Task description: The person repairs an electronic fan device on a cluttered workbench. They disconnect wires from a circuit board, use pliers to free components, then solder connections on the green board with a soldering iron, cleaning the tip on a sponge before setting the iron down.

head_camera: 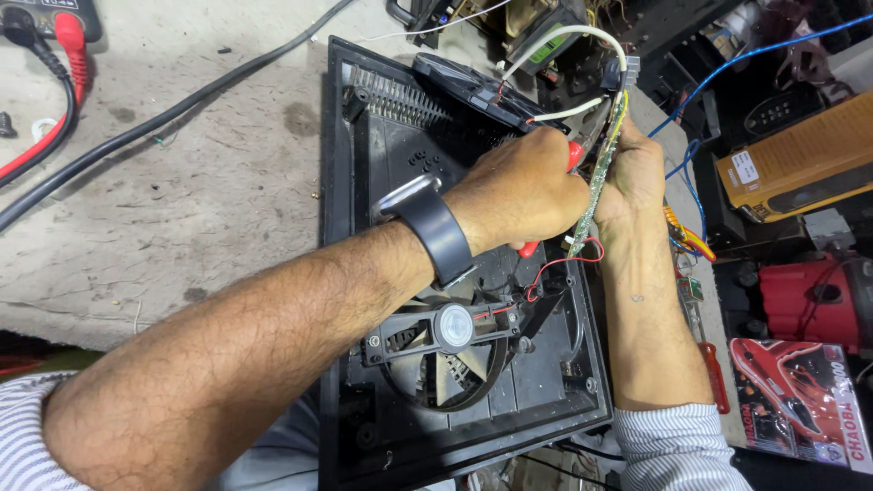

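Over a black housing opened on a grey bench, 2 bare hands meet at a narrow circuit board held on edge. The left hand, crossing in from the left with a dark band at the wrist, is closed round a red-handled tool whose tip is hidden behind the knuckles, just left of the board. The board's long axis runs steeply, from white wires at top down to thin red leads trailing toward the fan below. The right hand, rising from the lower right, pinches the board from its far side, fingers pressed together, touching it
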### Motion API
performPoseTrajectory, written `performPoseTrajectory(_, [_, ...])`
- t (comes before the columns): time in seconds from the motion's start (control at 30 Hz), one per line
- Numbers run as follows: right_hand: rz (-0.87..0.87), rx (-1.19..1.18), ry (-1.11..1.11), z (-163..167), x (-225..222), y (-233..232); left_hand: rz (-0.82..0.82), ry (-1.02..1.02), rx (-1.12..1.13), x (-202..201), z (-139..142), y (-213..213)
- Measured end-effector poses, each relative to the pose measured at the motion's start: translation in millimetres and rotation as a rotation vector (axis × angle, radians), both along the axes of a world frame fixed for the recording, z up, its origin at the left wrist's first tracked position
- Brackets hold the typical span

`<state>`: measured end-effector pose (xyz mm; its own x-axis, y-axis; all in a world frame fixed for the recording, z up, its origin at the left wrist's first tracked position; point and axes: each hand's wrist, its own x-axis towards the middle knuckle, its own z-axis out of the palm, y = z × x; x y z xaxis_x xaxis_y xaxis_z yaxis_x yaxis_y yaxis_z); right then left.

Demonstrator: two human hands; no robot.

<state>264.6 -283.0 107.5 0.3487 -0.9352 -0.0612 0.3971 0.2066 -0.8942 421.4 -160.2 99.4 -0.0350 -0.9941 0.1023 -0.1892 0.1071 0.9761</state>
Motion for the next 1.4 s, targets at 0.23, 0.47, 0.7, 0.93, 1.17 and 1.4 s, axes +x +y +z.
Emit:
performPoseTrajectory(0.23, [-0.007,-0.120,0.076,-1.7,-3.6,-5.5,0.090,-0.122,-0.246,-2.9,-4.4,-6.1])
performPoseTrajectory(0.47, [-0.034,-0.139,0.060,2.1,0.4,4.2,-0.177,0.038,0.099,11.5,12.7,6.6])
performPoseTrajectory(0.7, [-0.011,-0.188,0.040,7.3,2.5,7.8,-0.251,0.377,0.224,24.5,21.1,15.8])
performPoseTrajectory(0.93, [0.045,-0.292,0.051,9.8,-8.7,9.2,-0.377,0.459,0.305,30.2,6.1,14.8])
performPoseTrajectory(1.17, [-0.013,-0.164,0.096,24.2,-0.5,37.5,-0.270,0.452,0.206,28.1,-4.4,24.7])
performPoseTrajectory(1.4, [0.032,-0.155,-0.093,23.3,11.1,43.8,-0.343,0.568,0.318,21.7,5.9,31.6])
